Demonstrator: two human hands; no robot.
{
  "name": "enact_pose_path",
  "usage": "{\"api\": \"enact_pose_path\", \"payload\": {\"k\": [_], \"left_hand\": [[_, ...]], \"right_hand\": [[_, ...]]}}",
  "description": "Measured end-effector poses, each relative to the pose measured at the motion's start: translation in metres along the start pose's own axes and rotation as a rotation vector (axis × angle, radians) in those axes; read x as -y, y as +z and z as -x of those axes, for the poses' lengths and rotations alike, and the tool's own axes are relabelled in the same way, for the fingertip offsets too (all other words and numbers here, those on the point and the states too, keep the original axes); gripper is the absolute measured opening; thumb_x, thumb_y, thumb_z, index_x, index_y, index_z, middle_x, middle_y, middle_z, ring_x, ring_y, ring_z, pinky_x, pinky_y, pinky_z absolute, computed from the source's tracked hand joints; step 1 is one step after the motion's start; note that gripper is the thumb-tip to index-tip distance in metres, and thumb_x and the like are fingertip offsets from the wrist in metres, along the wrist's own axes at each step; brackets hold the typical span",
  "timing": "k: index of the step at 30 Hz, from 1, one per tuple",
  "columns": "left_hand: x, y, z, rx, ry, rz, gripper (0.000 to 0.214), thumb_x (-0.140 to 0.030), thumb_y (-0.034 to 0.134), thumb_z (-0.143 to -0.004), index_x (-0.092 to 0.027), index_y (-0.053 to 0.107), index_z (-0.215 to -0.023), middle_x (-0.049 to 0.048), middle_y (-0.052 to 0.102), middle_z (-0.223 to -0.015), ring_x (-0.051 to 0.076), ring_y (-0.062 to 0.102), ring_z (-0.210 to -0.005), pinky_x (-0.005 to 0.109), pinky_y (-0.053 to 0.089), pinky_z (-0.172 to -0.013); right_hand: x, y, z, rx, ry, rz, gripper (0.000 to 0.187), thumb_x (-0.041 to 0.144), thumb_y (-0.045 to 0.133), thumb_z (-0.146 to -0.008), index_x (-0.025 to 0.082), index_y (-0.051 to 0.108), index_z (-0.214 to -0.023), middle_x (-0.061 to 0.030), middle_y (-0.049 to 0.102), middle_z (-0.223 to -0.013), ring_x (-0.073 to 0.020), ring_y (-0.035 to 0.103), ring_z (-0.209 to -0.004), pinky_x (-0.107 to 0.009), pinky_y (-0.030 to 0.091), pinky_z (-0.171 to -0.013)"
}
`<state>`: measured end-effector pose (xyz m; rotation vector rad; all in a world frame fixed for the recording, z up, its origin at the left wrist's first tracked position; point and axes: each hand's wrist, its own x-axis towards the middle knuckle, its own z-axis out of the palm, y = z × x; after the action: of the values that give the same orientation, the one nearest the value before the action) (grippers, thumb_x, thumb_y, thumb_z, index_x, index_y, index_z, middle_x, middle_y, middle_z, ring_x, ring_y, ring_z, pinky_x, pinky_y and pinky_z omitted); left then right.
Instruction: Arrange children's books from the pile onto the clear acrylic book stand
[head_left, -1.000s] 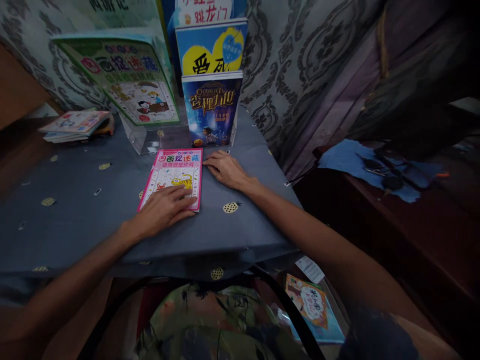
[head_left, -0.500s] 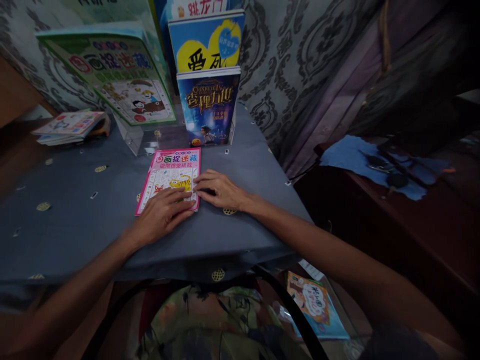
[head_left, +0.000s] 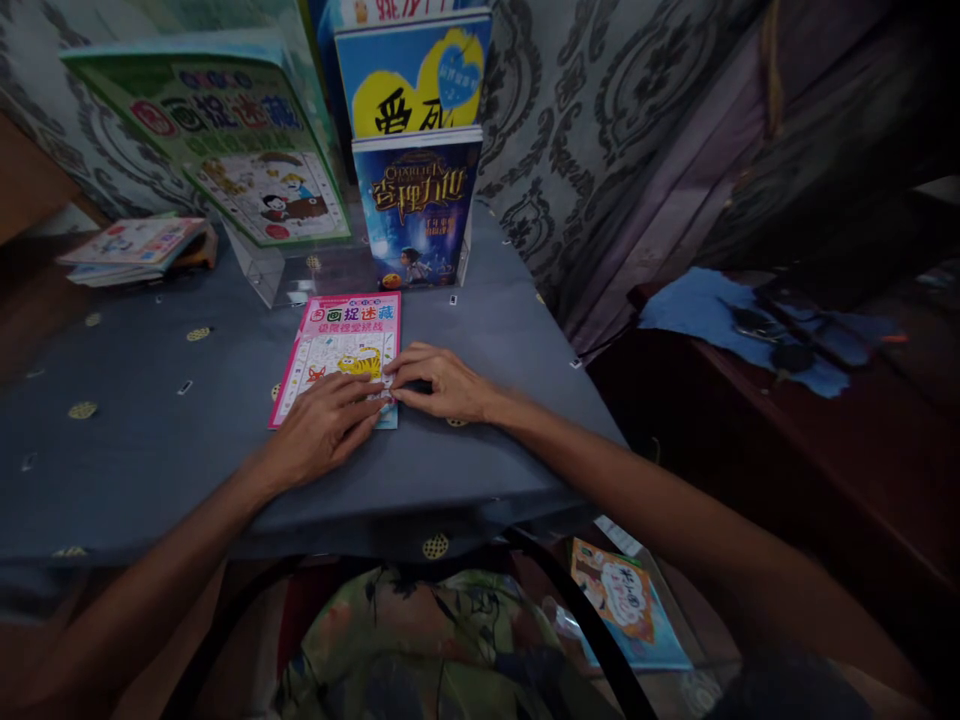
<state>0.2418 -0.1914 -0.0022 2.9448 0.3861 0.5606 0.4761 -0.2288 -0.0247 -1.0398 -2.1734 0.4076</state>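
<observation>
A pink picture book (head_left: 341, 335) with a yellow tiger on its cover lies on the cloth-covered table. My left hand (head_left: 326, 420) rests across the book's lower part, fingers stretched out over the cover. From the right, my right hand (head_left: 442, 385) pinches the book's right edge between thumb and fingers. Below the fingertips, the cover's lower right corner is raised a little and a pale blue page shows under it. The fingers of both hands nearly meet there and hide part of the cover.
Behind the book, a dark blue book (head_left: 416, 215) and a green picture book (head_left: 217, 140) stand on clear holders. A small stack of books (head_left: 139, 248) lies at the left. Right of the table, a blue cloth (head_left: 697, 305) lies on a dark red surface. Below is an orange-and-blue book (head_left: 626, 600).
My right fingers have closed on the book's right edge, and its cover corner has come up, baring a pale blue page. My left hand has stayed on the cover.
</observation>
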Motion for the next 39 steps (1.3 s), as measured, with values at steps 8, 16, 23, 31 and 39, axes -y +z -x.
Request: {"api": "enact_pose_path", "payload": {"k": [8,16,23,31,39], "left_hand": [[0.000,0.001,0.003,0.010,-0.013,-0.012,0.030,-0.030,0.048,-0.101,-0.023,0.070,-0.120,0.0074,0.071,-0.123,0.025,0.061,-0.122,0.049,0.050,-0.102],[0.001,0.004,0.005,0.002,0.002,-0.037,0.031,-0.035,0.054,-0.099,-0.021,0.067,-0.124,0.0088,0.070,-0.124,0.026,0.061,-0.121,0.049,0.049,-0.103],[0.001,0.005,0.005,0.007,0.006,-0.062,0.032,-0.035,0.051,-0.100,-0.023,0.064,-0.126,0.0084,0.069,-0.126,0.025,0.060,-0.122,0.048,0.049,-0.102],[-0.002,0.005,0.010,0.037,-0.045,-0.036,0.037,-0.037,0.053,-0.098,-0.023,0.062,-0.132,0.0102,0.066,-0.132,0.026,0.057,-0.127,0.052,0.043,-0.110],[0.044,0.016,0.018,-0.151,-0.366,-0.181,0.041,-0.043,0.045,-0.100,-0.020,0.063,-0.128,0.0163,0.059,-0.137,0.032,0.053,-0.131,0.053,0.047,-0.105]], "right_hand": [[0.001,-0.003,-0.001,0.033,0.030,-0.055,0.016,0.029,0.063,-0.094,0.019,0.072,-0.086,-0.0077,0.072,-0.110,-0.0194,0.063,-0.104,-0.040,0.048,-0.097],[0.005,-0.003,-0.001,0.115,0.005,0.048,0.024,0.041,0.072,-0.088,0.018,0.066,-0.092,-0.0080,0.066,-0.105,-0.0219,0.058,-0.101,-0.038,0.047,-0.093],[0.008,-0.003,0.001,0.134,0.015,0.111,0.032,0.047,0.073,-0.086,0.018,0.065,-0.097,-0.0074,0.065,-0.106,-0.0221,0.057,-0.100,-0.038,0.047,-0.092],[0.008,0.000,0.002,0.131,0.022,0.144,0.041,0.055,0.073,-0.083,0.019,0.065,-0.099,-0.0081,0.065,-0.109,-0.0235,0.056,-0.103,-0.039,0.046,-0.091],[0.010,-0.002,0.004,0.121,0.112,0.180,0.063,0.061,0.077,-0.076,0.024,0.064,-0.126,-0.0136,0.057,-0.140,-0.0302,0.049,-0.131,-0.049,0.040,-0.108]]}}
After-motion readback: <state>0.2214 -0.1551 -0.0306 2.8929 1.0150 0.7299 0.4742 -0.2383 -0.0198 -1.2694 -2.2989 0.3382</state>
